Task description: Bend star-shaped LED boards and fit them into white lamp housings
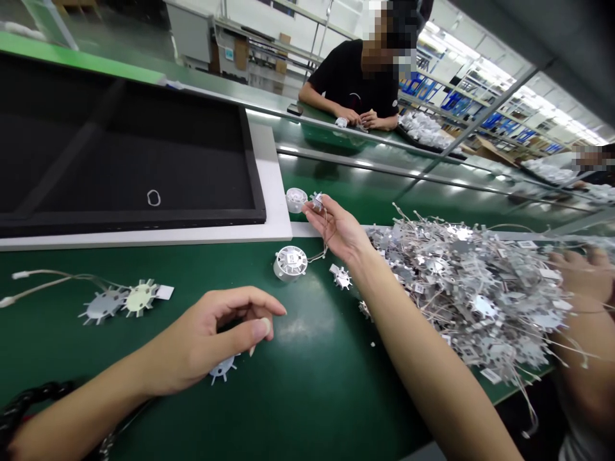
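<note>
My right hand [336,227] reaches forward and pinches a small silver star-shaped piece [318,201] with thin wires, beside a round white housing [296,199]. A second round housing [290,262], with a silver star piece on its top, sits on the green table [307,397] below that hand. My left hand [225,333] hovers over the table with fingers curled and thumb and forefinger apart, nothing visible between them. Partly under it lies another star piece [223,369]. Two wired star pieces [139,298] lie at the left.
A large pile of wired silver pieces [461,282] covers the right side. At the back left is a black panel [120,147] on a white board [269,173]. Across the bench a person [355,83] handles parts; another person's arm [589,320] is at the right edge.
</note>
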Action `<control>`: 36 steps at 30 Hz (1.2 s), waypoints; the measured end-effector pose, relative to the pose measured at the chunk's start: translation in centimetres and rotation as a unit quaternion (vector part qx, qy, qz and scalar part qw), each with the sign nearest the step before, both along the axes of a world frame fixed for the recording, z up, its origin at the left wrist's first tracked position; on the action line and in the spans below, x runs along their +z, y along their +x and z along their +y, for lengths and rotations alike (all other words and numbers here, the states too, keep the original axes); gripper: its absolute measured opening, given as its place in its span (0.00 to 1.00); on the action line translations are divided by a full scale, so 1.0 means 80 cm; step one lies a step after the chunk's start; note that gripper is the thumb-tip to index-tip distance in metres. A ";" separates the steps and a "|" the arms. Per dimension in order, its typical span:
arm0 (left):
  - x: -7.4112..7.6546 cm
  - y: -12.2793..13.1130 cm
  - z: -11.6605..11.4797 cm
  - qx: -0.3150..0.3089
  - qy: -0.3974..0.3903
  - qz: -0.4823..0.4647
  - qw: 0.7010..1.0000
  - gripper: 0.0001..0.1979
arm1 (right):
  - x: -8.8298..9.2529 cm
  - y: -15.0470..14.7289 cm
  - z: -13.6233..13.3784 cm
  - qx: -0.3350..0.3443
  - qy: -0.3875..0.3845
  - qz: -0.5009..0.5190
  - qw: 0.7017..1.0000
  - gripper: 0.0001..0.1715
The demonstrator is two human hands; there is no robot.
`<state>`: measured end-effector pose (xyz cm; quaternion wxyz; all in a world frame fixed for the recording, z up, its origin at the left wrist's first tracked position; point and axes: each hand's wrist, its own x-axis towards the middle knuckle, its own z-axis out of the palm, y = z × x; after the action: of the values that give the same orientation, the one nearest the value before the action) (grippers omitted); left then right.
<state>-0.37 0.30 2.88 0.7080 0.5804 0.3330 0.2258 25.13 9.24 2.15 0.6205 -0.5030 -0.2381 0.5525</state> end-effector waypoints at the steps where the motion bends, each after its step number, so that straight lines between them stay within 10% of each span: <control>1: -0.001 0.000 -0.001 0.001 -0.002 -0.004 1.000 0.06 | 0.001 -0.002 0.003 -0.003 0.001 -0.003 1.000 0.08; 12: -0.004 -0.005 0.002 -0.032 0.000 -0.019 0.999 0.06 | 0.063 0.007 -0.037 -0.017 0.114 -0.051 0.992 0.07; 18: -0.020 0.002 -0.001 0.078 0.039 -0.088 0.992 0.21 | 0.109 -0.016 -0.104 0.115 0.180 -0.093 0.972 0.08; 23: -0.018 -0.003 -0.004 0.050 -0.015 -0.118 0.992 0.46 | 0.096 -0.037 -0.135 0.286 0.123 -0.025 0.950 0.16; 28: -0.004 -0.010 0.000 -0.071 0.010 -0.039 0.997 0.33 | 0.075 -0.035 -0.141 0.320 0.087 -0.008 0.943 0.17; 36: -0.021 -0.002 0.002 -0.001 0.257 0.049 0.965 0.20 | 0.073 -0.025 -0.147 0.294 0.042 -0.089 0.951 0.20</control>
<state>-0.51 0.43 1.17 0.5182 0.7532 0.2981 0.2743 23.11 -2.55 7.98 0.4279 -0.4313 -0.4527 0.6527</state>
